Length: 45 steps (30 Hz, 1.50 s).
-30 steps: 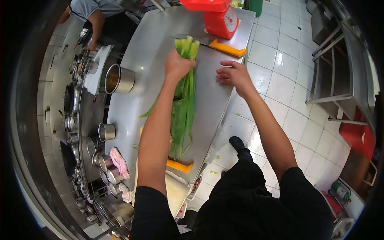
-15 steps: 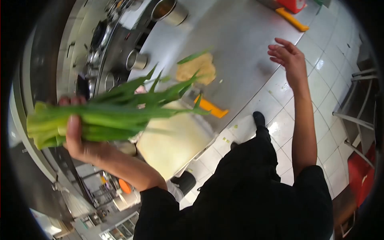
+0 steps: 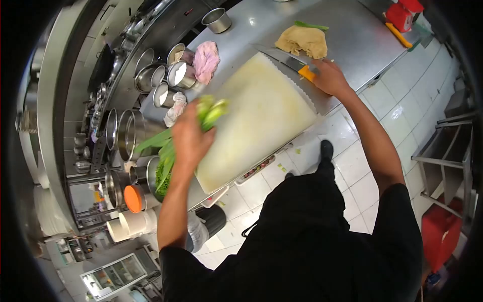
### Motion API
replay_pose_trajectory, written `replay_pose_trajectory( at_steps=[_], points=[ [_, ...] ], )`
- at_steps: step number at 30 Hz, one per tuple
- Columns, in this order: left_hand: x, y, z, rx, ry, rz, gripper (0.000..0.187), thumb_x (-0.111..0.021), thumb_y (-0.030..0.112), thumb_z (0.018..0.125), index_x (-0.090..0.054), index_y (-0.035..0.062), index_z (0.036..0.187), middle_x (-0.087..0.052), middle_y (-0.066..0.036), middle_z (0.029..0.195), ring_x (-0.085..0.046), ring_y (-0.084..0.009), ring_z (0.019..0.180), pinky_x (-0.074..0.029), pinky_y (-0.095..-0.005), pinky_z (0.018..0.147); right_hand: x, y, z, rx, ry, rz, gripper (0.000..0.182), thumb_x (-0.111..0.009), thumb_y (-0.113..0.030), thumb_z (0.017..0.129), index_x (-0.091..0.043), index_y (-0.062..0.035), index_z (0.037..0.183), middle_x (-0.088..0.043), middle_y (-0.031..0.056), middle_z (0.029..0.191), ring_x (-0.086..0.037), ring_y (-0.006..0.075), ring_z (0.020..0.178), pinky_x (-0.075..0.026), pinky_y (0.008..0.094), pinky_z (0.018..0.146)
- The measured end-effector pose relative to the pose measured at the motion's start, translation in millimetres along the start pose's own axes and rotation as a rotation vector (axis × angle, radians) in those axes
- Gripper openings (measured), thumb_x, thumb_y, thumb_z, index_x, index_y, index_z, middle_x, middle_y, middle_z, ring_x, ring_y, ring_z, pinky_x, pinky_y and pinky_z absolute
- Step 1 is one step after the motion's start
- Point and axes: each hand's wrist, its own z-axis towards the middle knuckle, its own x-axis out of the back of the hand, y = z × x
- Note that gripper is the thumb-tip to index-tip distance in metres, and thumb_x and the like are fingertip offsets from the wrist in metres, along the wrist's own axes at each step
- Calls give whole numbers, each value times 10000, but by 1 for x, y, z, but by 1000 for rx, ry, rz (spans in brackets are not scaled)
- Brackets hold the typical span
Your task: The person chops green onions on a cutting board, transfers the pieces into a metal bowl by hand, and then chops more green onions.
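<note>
My left hand (image 3: 188,138) is closed around a bunch of green onions (image 3: 214,111) above the left part of the white cutting board (image 3: 256,121). The pale root ends point up and right, and the green leaves trail down to the left. My right hand (image 3: 329,78) is on the orange handle of a knife (image 3: 307,74) beyond the board's upper right edge. The fingers partly cover the handle; the blade lies flat along the board's edge. Just past the knife sits a crumpled tan cloth (image 3: 302,41), with a green leaf piece (image 3: 312,25) behind it.
Metal pots (image 3: 181,75) and a pink cloth (image 3: 206,61) stand left of the board. Chopped greens (image 3: 162,176) fill a metal container near an orange lid (image 3: 133,199). A second orange-handled knife (image 3: 398,35) and a red scale (image 3: 402,15) are at the table's far right.
My left hand has brought the green onions right, over the board, and turned them so the root ends face away. My right hand has come down from the air onto the knife handle.
</note>
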Motion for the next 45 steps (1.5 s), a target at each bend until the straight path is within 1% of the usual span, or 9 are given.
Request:
replay_pose_trajectory(
  at_steps=[12, 15, 17, 19, 21, 32, 36, 39, 45],
  points=[
    [-168, 19, 7, 83, -35, -125, 794, -865, 308, 709, -523, 63, 1381, -594, -153, 1185, -564, -329, 1142, -441, -462, 970, 6, -46, -43, -61, 5, 203, 544, -674, -187, 844, -557, -54, 1358, -715, 230, 1110, -683, 393, 1056, -535, 448, 913],
    [-158, 24, 10, 134, -124, -132, 913, -878, 409, 701, -480, 40, 1434, -568, -171, 1277, -522, -328, 1239, -407, -463, 1046, 23, -83, -106, -185, -89, 525, 526, -639, -105, 918, -526, -102, 1431, -555, 52, 871, -565, 125, 681, -496, 310, 599],
    [-149, 29, 13, 179, -231, -131, 1030, -876, 467, 692, -421, 23, 1502, -550, -193, 1381, -510, -340, 1309, -393, -469, 1095, 29, -108, -134, -283, -139, 656, 485, -644, -137, 966, -526, -117, 1436, -558, 58, 890, -550, 111, 648, -483, 278, 551],
    [-152, 31, 14, 157, -224, -100, 1059, -884, 475, 683, -410, 1, 1502, -543, -192, 1368, -507, -339, 1292, -384, -462, 1089, 1, -107, -148, -250, -116, 665, 475, -637, -141, 979, -524, -98, 1439, -568, 52, 865, -548, 118, 632, -484, 286, 551],
    [-155, 33, 14, 165, -246, -98, 1113, -897, 485, 663, -383, -9, 1518, -523, -201, 1390, -495, -345, 1307, -365, -461, 1107, -16, -115, -158, -203, -205, 604, 468, -645, -155, 964, -542, -25, 1402, -699, 221, 1078, -676, 257, 918, -526, 349, 856],
    [-117, 29, 18, 151, -622, 95, 1507, -985, 443, 488, -107, 0, 1629, -234, -298, 1639, -196, -431, 1552, -147, -642, 1242, 22, -106, -147, -300, -344, 669, 492, -679, -135, 941, -526, -7, 1391, -687, 180, 990, -667, 249, 858, -526, 357, 786],
    [-133, 15, 19, 194, -601, -50, 1492, -986, 402, 493, -106, -9, 1626, -313, -287, 1593, -276, -447, 1510, -203, -637, 1224, 0, -96, -149, -107, -281, 542, 477, -660, -119, 963, -509, -28, 1407, -673, 170, 926, -664, 226, 752, -542, 371, 703],
    [-133, 15, 21, 225, -602, -88, 1414, -963, 353, 523, -143, 6, 1621, -343, -268, 1578, -317, -424, 1493, -229, -625, 1222, 2, -105, -154, -27, -361, 571, 479, -620, -75, 927, -495, -15, 1386, -671, 347, 1101, -637, 506, 1082, -515, 503, 916],
    [-137, 12, 20, 205, -537, -107, 1108, -873, 286, 643, -314, 22, 1563, -494, -213, 1452, -473, -392, 1367, -331, -595, 1157, 17, -97, -149, -26, -397, 460, 479, -623, -107, 938, -488, 8, 1383, -674, 342, 1116, -635, 514, 1075, -506, 527, 934]
  ],
)
